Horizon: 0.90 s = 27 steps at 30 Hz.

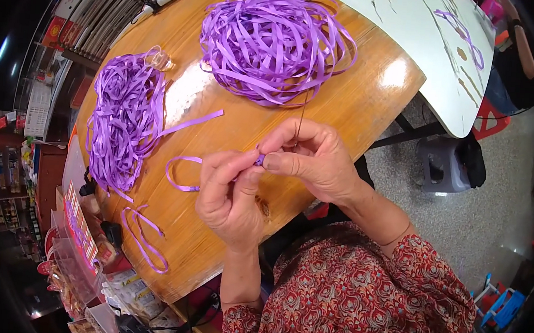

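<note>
My left hand (pixel 227 198) and my right hand (pixel 308 157) meet over the near edge of a round wooden table (pixel 358 105), both pinching one small folded piece of purple ribbon (pixel 259 160). Its looped tail (pixel 180 173) lies on the wood to the left of my left hand. A thin dark thread (pixel 300 116) runs up from my right fingers. Two tangled heaps of purple ribbon lie farther off: one (pixel 276 40) at the far centre, another (pixel 125 116) at the left.
A short ribbon loop (pixel 144 235) hangs over the table's near left edge. A white table (pixel 425 35) with another ribbon piece adjoins at the far right, a grey stool (pixel 443 163) below it. Shelves and packaged goods crowd the left side. A wire rack (pixel 104 13) stands at the far left.
</note>
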Each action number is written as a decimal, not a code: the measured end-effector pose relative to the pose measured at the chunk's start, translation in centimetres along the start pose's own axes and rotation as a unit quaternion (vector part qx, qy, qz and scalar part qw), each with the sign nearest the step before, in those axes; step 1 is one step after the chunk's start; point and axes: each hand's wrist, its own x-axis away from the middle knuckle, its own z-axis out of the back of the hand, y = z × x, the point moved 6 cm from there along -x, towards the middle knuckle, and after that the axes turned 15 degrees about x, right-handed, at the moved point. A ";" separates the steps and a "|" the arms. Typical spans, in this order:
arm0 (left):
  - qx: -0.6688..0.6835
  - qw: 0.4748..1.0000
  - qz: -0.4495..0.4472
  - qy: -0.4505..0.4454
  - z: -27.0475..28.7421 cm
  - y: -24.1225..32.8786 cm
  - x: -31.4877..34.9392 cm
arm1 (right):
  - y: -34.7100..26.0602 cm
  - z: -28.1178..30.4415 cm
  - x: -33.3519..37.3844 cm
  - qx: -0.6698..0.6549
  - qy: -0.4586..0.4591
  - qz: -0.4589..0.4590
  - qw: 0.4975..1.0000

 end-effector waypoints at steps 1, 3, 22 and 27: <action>-0.001 1.000 0.001 -0.001 -0.1 -0.2 0.0 | 0.0 0.0 0.0 -0.002 0.001 0.000 1.000; 0.113 0.991 0.047 0.058 0.3 -1.1 0.2 | -0.3 -0.3 0.0 0.055 -0.002 0.023 0.998; 0.369 0.895 0.235 0.087 0.6 -2.9 0.3 | -3.2 -0.7 2.6 0.544 -0.019 0.179 0.820; 0.380 0.895 0.223 0.066 0.6 -2.7 0.3 | -3.1 -0.5 2.8 0.517 0.007 0.209 0.830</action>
